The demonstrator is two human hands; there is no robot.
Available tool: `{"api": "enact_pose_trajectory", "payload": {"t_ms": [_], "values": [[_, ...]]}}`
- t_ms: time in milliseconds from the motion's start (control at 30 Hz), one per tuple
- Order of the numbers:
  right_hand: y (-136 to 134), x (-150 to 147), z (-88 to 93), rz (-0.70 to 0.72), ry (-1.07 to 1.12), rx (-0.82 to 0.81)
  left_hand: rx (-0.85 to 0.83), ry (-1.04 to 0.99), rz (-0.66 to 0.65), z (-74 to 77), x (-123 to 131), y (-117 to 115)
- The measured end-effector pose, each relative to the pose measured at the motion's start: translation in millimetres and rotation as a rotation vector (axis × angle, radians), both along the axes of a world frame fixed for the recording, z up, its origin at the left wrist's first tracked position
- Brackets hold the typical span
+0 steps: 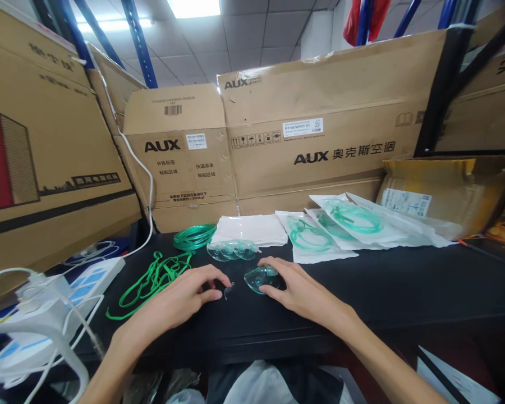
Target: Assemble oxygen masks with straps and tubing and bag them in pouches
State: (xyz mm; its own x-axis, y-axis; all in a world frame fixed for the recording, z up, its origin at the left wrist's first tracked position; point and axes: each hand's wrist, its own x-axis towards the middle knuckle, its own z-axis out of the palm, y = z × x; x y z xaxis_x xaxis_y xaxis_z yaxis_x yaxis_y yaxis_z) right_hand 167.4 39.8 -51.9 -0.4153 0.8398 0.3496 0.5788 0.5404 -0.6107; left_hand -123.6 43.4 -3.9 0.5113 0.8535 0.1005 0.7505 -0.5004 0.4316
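On the black table, my right hand [290, 283] is closed on a clear green-tinted mask [258, 277], thumb on its near side and fingers on its far side. Left of it, my left hand [200, 286] has thumb and forefinger curved around a small clear piece [229, 290], which appears to touch the fingertips. Several similar clear masks [233, 250] lie in a row beyond my hands. A tangle of green elastic straps [164, 276] spreads beside my left forearm.
Coiled green tubing [194, 237] and white sheets [252, 230] lie at the back. Packaged tubing [311, 235] is at the back right, near a brown parcel [429, 196]. A power strip [95, 280] with white cables stands left. Cardboard boxes [320, 123] wall the far side.
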Motion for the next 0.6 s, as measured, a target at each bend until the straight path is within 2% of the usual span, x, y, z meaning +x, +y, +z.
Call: {"api": "enact_pose_trajectory", "payload": {"t_ms": [167, 433, 600], "values": [[-0.9, 2.3, 8.0, 0.027, 0.021, -0.014, 0.041, -0.008, -0.063, -2.1, 11.1, 0.6], [-8.4, 9.4, 29.7, -0.001, 0.022, -0.038, 0.193, -0.078, -0.143, 25.6, 44.5, 1.5], [-11.8, 12.8, 35.6, 0.03, 0.006, -0.077, 0.21, -0.113, -0.153, 22.0, 51.6, -4.8]]}}
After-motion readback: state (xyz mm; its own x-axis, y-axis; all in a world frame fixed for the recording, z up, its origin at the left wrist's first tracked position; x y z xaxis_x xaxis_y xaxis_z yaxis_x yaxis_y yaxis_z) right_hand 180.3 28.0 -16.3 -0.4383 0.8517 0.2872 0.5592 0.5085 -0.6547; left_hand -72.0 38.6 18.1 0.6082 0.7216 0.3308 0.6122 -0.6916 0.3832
